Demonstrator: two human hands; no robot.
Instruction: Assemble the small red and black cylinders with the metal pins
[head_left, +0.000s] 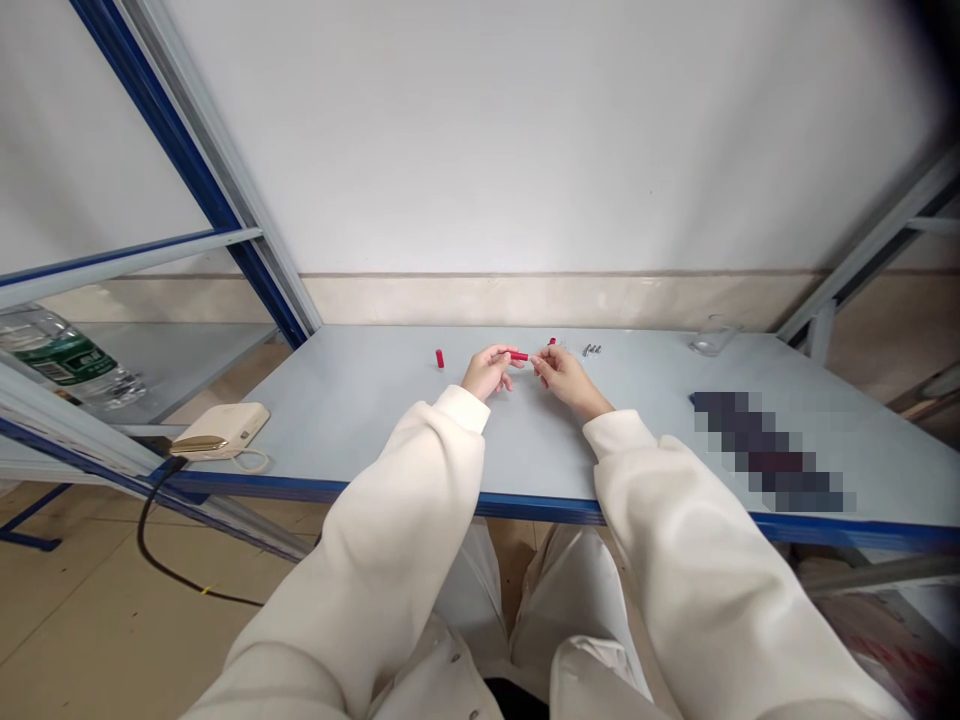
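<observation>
My left hand (489, 371) is closed around a slim red tube (517, 356), which lies roughly level and points to the right. Close to the tube's right end, the fingertips of my right hand (564, 374) are pinched together. Whatever they grip is too small to make out. On the table to the left stands a short red cylinder (440, 358). Another small red piece (552, 341) shows just behind my right hand, partly hidden by it. Several small shiny metal parts (592, 350) lie to the right of that hand.
The grey tabletop (375, 420) has a blue front edge and a wall behind. A cream-coloured box with a cord loop (221, 430) sits at the left end. At the right are a clear glass (709, 340) and a dark pixelated object (765, 450). A water bottle (71, 360) lies on the left shelf.
</observation>
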